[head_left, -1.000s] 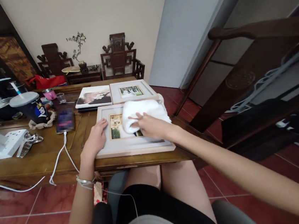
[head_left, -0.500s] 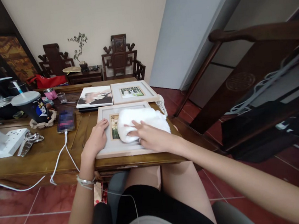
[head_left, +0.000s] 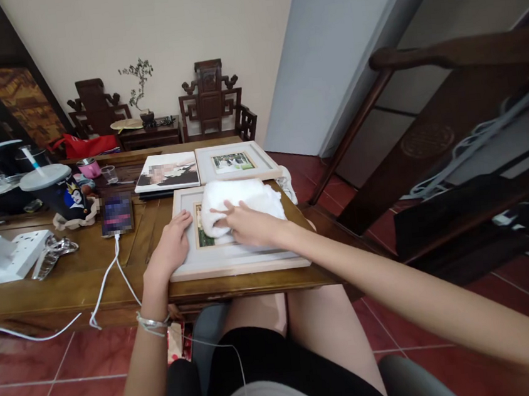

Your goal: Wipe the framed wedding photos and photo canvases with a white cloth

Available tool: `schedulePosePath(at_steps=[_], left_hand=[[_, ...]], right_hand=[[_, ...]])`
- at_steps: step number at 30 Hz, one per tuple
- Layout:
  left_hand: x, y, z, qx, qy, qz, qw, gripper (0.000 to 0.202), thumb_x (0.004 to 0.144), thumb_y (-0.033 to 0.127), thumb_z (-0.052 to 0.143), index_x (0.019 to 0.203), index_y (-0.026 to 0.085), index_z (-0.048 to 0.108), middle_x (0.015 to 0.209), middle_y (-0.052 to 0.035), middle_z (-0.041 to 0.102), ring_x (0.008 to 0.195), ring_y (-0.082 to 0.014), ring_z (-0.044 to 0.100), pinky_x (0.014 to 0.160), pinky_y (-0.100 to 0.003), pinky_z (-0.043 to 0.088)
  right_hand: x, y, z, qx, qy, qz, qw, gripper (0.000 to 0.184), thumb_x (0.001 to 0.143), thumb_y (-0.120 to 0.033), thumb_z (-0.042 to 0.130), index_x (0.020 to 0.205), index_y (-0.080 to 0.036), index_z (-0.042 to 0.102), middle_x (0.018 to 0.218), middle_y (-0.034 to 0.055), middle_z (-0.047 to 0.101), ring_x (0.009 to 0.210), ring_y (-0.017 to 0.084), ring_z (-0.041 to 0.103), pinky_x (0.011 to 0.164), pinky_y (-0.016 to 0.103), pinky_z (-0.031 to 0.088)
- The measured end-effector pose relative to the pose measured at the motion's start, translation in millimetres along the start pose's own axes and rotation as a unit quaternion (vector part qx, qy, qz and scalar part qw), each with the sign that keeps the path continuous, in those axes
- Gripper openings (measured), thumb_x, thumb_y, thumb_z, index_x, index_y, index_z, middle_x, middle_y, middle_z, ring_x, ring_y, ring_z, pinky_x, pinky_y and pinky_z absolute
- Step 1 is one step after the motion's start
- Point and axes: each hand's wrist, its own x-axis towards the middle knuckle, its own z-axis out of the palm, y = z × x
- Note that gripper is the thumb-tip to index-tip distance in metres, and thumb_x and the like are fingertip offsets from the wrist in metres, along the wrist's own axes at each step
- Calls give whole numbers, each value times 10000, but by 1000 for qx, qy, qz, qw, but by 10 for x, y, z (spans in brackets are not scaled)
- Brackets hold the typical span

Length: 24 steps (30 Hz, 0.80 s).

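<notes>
A light wooden picture frame [head_left: 233,263] lies flat at the near edge of the wooden table [head_left: 65,279]. My left hand [head_left: 171,245] rests flat on the frame's left border, fingers stretched out. My right hand [head_left: 244,224] presses down on a white folded cloth [head_left: 238,197] that covers most of the picture, fingers spread over the cloth's near side. Only a strip of the photo shows at the cloth's left.
Two more pictures [head_left: 167,170] [head_left: 233,161] lie beyond the frame. A phone [head_left: 116,214] with a white cable, a lidded cup with straw [head_left: 58,191], a power strip [head_left: 3,255] and small cups sit to the left. Dark wooden furniture [head_left: 452,140] stands at the right.
My right hand has slid the white cloth leftward and away across the picture. My left hand has stayed on the frame's left border.
</notes>
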Motion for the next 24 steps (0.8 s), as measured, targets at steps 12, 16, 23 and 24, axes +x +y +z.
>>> schedulePosePath(at_steps=[12, 16, 23, 24], left_hand=[[-20, 65, 2, -37, 35, -27, 998, 472, 978, 253, 318, 1407, 138, 478, 1555, -126, 381, 1469, -242, 289, 1213, -470, 228], [-25, 125, -33, -74, 54, -67, 994, 557, 1013, 425, 276, 1498, 156, 329, 1597, -129, 293, 1493, -232, 216, 1224, -446, 178], [-16, 168, -70, -109, 84, -80, 987, 679, 1004, 531, 264, 1559, 162, 134, 1620, -149, 215, 1494, -236, 217, 1215, -425, 184], [-15, 164, -64, -109, 88, -77, 987, 682, 1002, 539, 267, 1559, 167, 137, 1622, -145, 211, 1496, -235, 208, 1215, -419, 183]], right_hand=[[-488, -441, -336, 114, -82, -67, 988, 632, 753, 44, 433, 1326, -154, 612, 1233, 150, 683, 1301, 306, 514, 996, 416, 460], [89, -327, -168, 55, -28, 17, 998, 618, 784, 37, 415, 1366, -126, 546, 1339, 212, 590, 1358, 380, 414, 1031, 625, 374], [824, -258, -184, -14, 78, 32, 996, 376, 880, -50, 404, 1175, -40, 635, 1238, 243, 616, 1232, 403, 490, 1022, 590, 358], [818, -289, -165, -17, 73, 29, 997, 366, 884, -54, 402, 1156, -40, 646, 1218, 240, 625, 1218, 400, 501, 1020, 578, 365]])
